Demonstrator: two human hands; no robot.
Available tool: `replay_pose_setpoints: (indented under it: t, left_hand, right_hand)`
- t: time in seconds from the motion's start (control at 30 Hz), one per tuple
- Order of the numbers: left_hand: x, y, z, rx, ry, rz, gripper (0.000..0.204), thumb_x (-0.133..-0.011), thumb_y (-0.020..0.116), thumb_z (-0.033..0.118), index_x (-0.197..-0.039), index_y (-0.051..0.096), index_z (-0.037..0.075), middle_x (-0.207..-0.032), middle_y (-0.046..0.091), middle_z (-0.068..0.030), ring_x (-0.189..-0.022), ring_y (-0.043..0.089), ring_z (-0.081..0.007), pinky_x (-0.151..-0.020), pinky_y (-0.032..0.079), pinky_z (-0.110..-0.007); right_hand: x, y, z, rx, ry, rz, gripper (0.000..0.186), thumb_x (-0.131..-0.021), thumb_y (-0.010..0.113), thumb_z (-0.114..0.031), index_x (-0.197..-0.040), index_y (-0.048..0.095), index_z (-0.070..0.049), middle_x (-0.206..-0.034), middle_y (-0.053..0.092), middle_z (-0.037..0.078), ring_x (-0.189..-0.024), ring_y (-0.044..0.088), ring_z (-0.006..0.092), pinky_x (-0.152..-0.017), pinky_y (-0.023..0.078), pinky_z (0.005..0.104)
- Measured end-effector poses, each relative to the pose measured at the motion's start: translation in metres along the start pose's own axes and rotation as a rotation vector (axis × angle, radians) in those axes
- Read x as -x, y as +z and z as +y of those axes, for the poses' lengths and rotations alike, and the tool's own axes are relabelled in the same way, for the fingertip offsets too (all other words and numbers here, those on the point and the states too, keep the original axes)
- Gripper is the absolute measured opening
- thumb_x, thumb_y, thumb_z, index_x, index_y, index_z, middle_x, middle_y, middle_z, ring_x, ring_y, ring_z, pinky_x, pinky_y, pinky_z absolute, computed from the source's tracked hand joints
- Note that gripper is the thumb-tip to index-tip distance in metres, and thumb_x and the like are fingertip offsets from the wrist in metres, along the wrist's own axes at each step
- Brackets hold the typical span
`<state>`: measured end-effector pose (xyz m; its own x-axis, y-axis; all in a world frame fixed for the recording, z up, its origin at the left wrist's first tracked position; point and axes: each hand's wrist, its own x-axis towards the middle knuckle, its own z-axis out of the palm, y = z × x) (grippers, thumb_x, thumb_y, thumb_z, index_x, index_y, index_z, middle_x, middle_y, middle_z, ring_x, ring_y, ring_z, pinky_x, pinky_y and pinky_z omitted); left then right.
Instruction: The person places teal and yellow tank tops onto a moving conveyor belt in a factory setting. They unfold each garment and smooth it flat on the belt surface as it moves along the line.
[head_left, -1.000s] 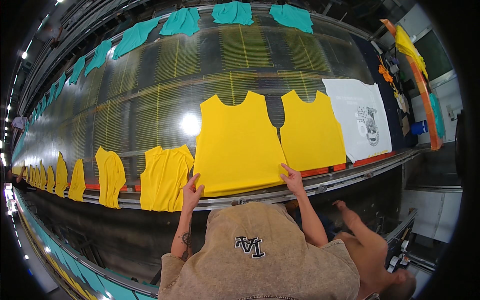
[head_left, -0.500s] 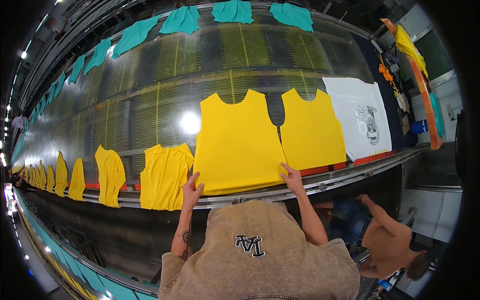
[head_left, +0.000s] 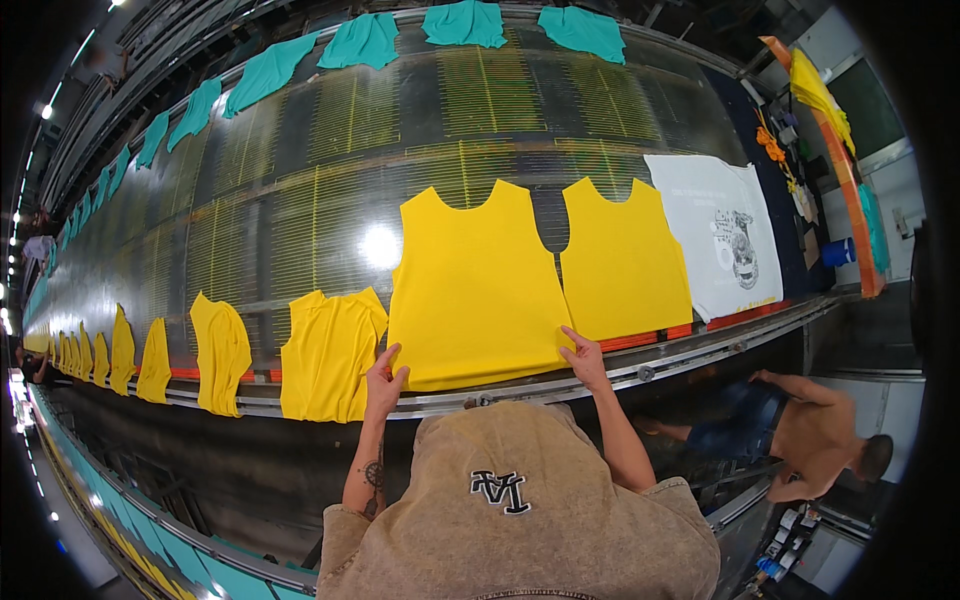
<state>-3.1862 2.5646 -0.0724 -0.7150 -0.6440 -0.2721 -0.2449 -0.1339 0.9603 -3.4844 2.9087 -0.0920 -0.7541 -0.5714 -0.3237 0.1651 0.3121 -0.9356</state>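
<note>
both hands' grip released: left hand (head_left: 384,377), right hand (head_left: 583,355) flat on yellow shirt (head_left: 478,285).

We see a white printed shirt (head_left: 722,232) far right, teal pieces (head_left: 462,22) along the top, a blue cup (head_left: 838,251), and another person (head_left: 815,440) below right.

A sleeveless shirt panel (head_left: 478,285) lies flat on the wide conveyor belt (head_left: 300,200), both hands on its lower corners: left hand (head_left: 383,378), right hand (head_left: 583,358). A second panel (head_left: 622,258) lies just right, a printed shirt (head_left: 722,235) beyond it, crumpled shirts (head_left: 330,352) left.
</note>
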Motion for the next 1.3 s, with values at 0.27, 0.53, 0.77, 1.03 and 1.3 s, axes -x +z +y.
replay_pose_setpoints:
  t: [0.27,0.53,0.77,1.03,1.3]
  left_hand:
    - [-0.001,-0.001,-0.004,-0.001,-0.001,0.006,0.054,-0.088,0.066,-0.005,-0.141,0.053,-0.005,-0.134,0.061,-0.0115,-0.109,0.059,-0.0109,-0.089,0.048,-0.023]
    - [-0.002,0.004,0.001,0.004,0.026,0.020,0.053,-0.088,0.066,-0.004,-0.140,0.054,-0.004,-0.130,0.063,-0.0077,-0.088,0.058,-0.0048,-0.073,0.047,-0.019]
    - [-0.003,0.008,-0.006,-0.059,0.042,0.082,0.048,-0.088,0.066,-0.002,-0.136,0.060,-0.002,-0.088,0.059,0.0056,-0.059,0.033,-0.0012,-0.052,0.028,-0.020]
    - [-0.005,0.008,-0.018,-0.029,-0.050,0.141,0.036,-0.093,0.065,-0.001,-0.128,0.065,-0.003,-0.088,0.063,0.0035,-0.070,0.051,-0.0019,-0.063,0.042,-0.019]
    - [-0.007,0.001,-0.018,-0.077,-0.035,0.171,0.025,-0.094,0.063,0.001,-0.118,0.068,-0.005,-0.088,0.065,0.0013,-0.075,0.055,-0.0037,-0.068,0.044,-0.020]
  right_hand:
    - [0.001,-0.002,0.003,-0.006,0.018,-0.032,0.055,-0.089,0.071,-0.001,-0.141,0.055,0.004,-0.134,0.062,0.007,-0.115,0.055,0.0091,-0.099,0.041,0.0239]
    - [0.003,0.002,-0.004,0.029,-0.048,0.029,0.051,-0.088,0.071,-0.001,-0.137,0.060,0.000,-0.097,0.062,-0.005,-0.079,0.049,0.0023,-0.069,0.040,0.0193]
    - [0.000,0.003,-0.009,0.088,-0.034,0.086,0.039,-0.091,0.071,-0.006,-0.129,0.068,-0.003,-0.069,0.035,-0.012,-0.061,0.028,0.0026,-0.053,0.024,0.0230]
    - [-0.011,0.000,0.003,0.113,0.057,0.100,0.028,-0.095,0.069,-0.008,-0.120,0.069,0.004,-0.075,0.052,-0.009,-0.065,0.041,0.0010,-0.058,0.033,0.0190]
    - [-0.006,-0.005,-0.006,0.089,0.049,0.049,0.020,-0.095,0.068,-0.008,-0.110,0.069,0.006,-0.077,0.058,-0.006,-0.067,0.046,0.0013,-0.059,0.037,0.0190]
